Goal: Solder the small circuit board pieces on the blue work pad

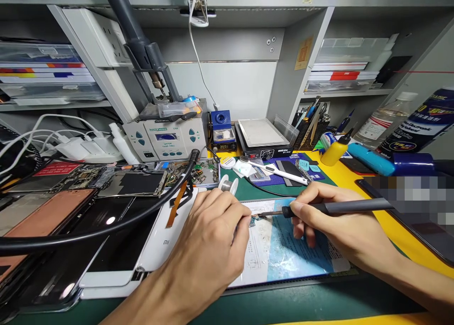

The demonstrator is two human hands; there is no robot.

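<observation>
My right hand [329, 221] grips a black soldering iron [340, 207] like a pen, its thin tip resting at a small circuit board [253, 222]. The board lies on a blue and white printed repair mat [301, 249]. My left hand [209, 249] hovers just left of the board with its fingers closed. They seem to pinch a thin solder wire, though the wire is hard to make out. A white solder spool [228, 185] stands just beyond those fingertips.
Opened phones [131, 183] and a white phone back [166, 242] lie left, under a black hose [106, 225]. Behind stand a soldering station [165, 138] and a heating plate [260, 136]. A yellow bottle [335, 150] and tool holder [312, 131] stand back right.
</observation>
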